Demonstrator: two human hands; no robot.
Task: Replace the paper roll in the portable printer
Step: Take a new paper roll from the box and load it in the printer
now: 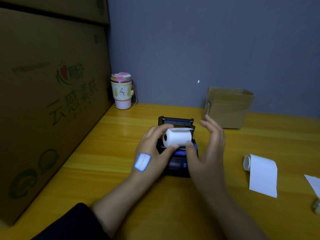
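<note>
Fresh white paper roll [177, 137] held just above the open bay of the black portable printer [178, 160], hollow core facing left, loose end lifted along the top back edge; clamped by the left hand [153, 149], thumb under the near side and fingers curled over the far side; touched at its right end by the thumb of the right hand [210, 149], whose other fingers stand spread and apart, clear of the roll. Printer lid [175, 121] tipped up at the back; body resting on the yellow wooden table [103, 153] toward its far edge, roughly midway along. White patch [142, 161] stuck on the back of the left hand; dark sleeve [72, 224] pushed up the left forearm. Partly unrolled paper roll [259, 172] lying near the right edge, well apart from the printer; small open cardboard box [228, 108] against the wall at the far edge, right of the printer; pink-lidded tumbler [122, 91] in the far left corner; large printed cardboard carton [48, 104] standing along the left edge.
</note>
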